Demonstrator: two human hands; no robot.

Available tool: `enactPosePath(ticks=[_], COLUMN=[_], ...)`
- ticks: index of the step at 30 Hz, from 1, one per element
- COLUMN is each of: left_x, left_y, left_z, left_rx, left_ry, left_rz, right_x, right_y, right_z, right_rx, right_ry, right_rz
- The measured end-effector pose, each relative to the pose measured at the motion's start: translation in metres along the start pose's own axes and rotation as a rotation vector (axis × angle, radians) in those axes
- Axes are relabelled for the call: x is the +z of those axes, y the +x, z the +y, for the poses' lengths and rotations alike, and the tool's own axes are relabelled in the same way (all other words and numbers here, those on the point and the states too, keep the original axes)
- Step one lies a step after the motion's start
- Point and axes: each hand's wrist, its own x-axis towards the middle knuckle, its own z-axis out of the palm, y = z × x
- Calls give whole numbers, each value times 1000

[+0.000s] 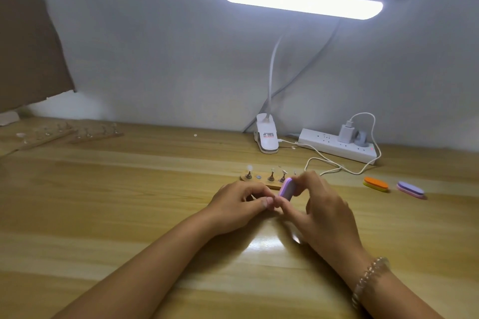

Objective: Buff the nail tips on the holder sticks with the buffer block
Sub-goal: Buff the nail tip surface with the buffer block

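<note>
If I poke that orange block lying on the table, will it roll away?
Probably not. The orange block lies flat on its broad face, so it would likely slide over the shiny table instead. Its stacked layers look like foam, so it is probably light and a bit squishy.

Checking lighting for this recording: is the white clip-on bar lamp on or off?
On: the white clip-on bar lamp glows brightly, and its glare reflects off the light wooden table below.

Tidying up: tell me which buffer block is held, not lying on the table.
The purple buffer block pinched in the right hand; the orange block and the second purple block lie on the table.
</note>
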Motion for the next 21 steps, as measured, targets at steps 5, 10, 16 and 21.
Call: enactPosePath(ticks=[5,10,16,21], left_x=[0,0,-1,0], left_y=[-1,-1,-1,0], left_z=[2,1,0,0], left_rx=[-6,-1,9,6], left_ry=[-34,-30,-38,-81], left_rz=[-11,-11,3,7], right_x=[1,1,-1,1], right_y=[-2,-2,1,-2], right_z=[-4,-2,0,-1], right_rx=[-43,-52,39,26], right_ry=[-13,-38,-36,-52], right_rz=[-102,-89,-37,-120])
